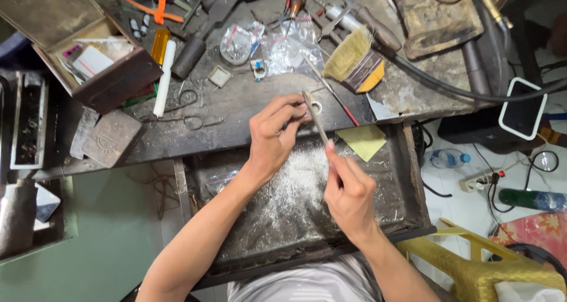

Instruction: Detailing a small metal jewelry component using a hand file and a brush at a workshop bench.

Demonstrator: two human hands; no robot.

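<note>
A slim metal file (315, 118) is pinched by the right hand (349, 190); a small silver ring (315, 108) is gripped by the left hand (273, 134).

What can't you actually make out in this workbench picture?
Head view:
- The small piece pinched in the left hand: its own fingers cover it.
- The handle of the file: enclosed by the right hand.
- The open wooden box: its contents are too small to identify.
- The small plastic bags: contents too small and blurred to tell.
</note>
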